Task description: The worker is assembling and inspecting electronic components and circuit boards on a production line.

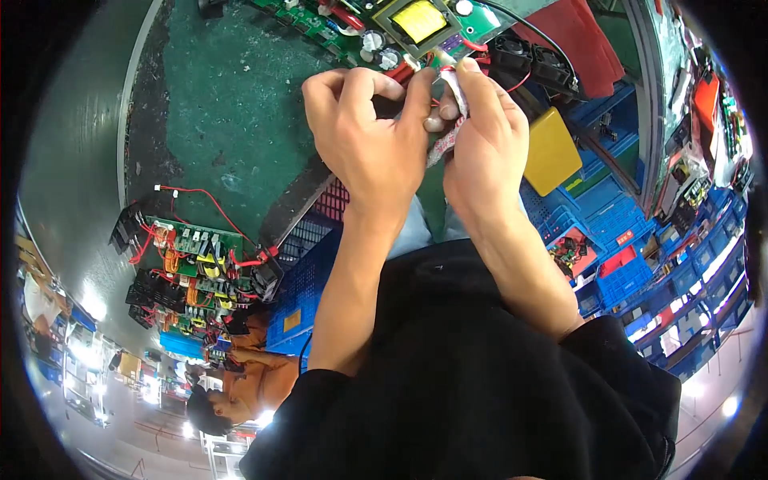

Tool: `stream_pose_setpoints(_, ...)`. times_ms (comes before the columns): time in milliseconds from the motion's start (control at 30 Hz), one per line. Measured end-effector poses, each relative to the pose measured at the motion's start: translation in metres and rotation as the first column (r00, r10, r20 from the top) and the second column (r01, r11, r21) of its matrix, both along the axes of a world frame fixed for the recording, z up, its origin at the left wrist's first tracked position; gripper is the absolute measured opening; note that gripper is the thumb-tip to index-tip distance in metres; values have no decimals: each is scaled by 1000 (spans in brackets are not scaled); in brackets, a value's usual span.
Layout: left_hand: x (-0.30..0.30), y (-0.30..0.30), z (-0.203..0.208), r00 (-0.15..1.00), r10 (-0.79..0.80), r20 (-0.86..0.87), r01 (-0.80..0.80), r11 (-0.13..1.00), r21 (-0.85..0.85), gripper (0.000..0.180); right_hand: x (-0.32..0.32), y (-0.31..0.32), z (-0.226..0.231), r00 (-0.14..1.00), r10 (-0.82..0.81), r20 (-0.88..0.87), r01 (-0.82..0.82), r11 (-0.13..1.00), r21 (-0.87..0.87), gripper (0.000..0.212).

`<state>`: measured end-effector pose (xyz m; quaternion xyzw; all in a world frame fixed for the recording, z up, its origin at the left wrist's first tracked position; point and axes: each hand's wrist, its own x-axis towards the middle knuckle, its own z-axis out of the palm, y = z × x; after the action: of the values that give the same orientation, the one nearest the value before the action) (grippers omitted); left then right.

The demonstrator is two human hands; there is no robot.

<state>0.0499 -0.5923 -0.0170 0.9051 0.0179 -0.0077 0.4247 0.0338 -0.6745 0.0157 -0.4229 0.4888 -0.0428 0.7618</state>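
My left hand (370,132) is closed in a pinch, thumb and index finger together at the near end of a circuit board assembly. Whatever lies between those fingertips is too small to make out; red wires pass beside them. Close against it, my right hand (490,132) grips a white strip with red marks (445,146), thumb on top. The strip's loose end hangs between my two hands. Just beyond my fingers is the green circuit board (488,24), carrying a yellow-topped transformer (420,22) and round capacitors. Two black fans (528,60) sit to the right of it.
Several wired circuit boards (196,260) are piled at the left on the green work surface (240,104). A red sheet (572,44), a yellow panel (554,152) and blue crates (620,208) are to the right. Another person (264,380) in orange works at lower left.
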Motion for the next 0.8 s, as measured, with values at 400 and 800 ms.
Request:
stream_pose_setpoints(400, 1, 1, 4, 1000, -2, -20, 2, 1000, -1, 26, -1, 5, 1, 1000, -5, -10, 5, 1000, -15, 23)
stream_pose_setpoints(800, 8, 3, 17, 980, 4, -201, -21, 996, -82, 24, 1, 2, 7, 997, 32, -73, -32, 999, -7, 23)
